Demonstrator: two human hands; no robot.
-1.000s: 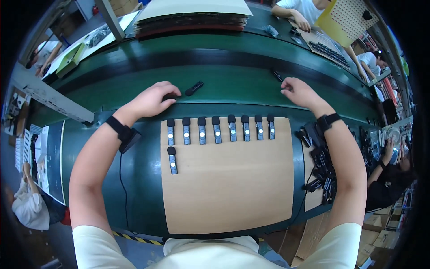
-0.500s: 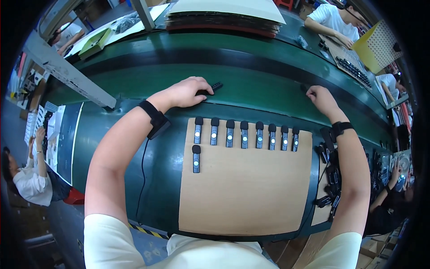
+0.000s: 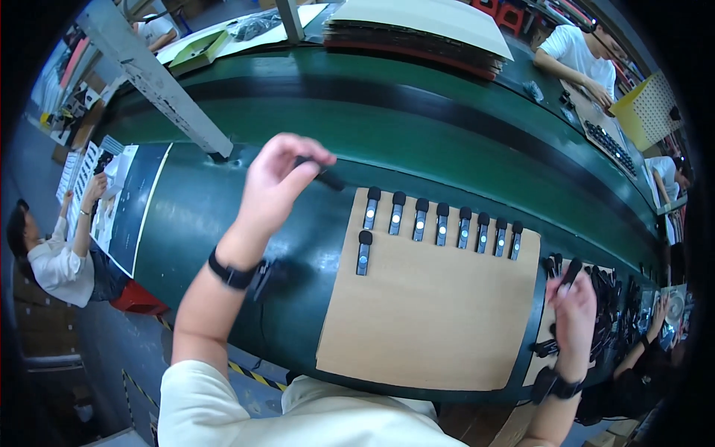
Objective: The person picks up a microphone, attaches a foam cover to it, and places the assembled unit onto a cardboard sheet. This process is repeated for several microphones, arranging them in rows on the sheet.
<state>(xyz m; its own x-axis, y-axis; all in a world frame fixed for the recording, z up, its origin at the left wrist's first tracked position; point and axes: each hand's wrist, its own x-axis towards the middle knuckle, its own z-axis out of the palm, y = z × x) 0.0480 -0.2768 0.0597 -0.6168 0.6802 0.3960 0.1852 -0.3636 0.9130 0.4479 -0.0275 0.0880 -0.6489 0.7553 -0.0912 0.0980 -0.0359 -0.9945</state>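
Pinching, left side: there it was, the left hand clamped on a slim dark piece, a blur just beyond the upper left corner of the cardboard sheet!
Right side: the right hand gripped a black-tipped piece, tip upward, in front of a heap of dark pieces.
Gap: the hands were well apart, most of the sheet lying between them.
Top row: eight foam-capped microphones lay side by side along the sheet's far edge, pale round spots showing, what a line-up!
Second row: a lone microphone sat just below the left end.
Wrists: both wore a black band.
Bench: green, running beneath the sheet.
Far side: a person in white worked near a yellow perforated panel.
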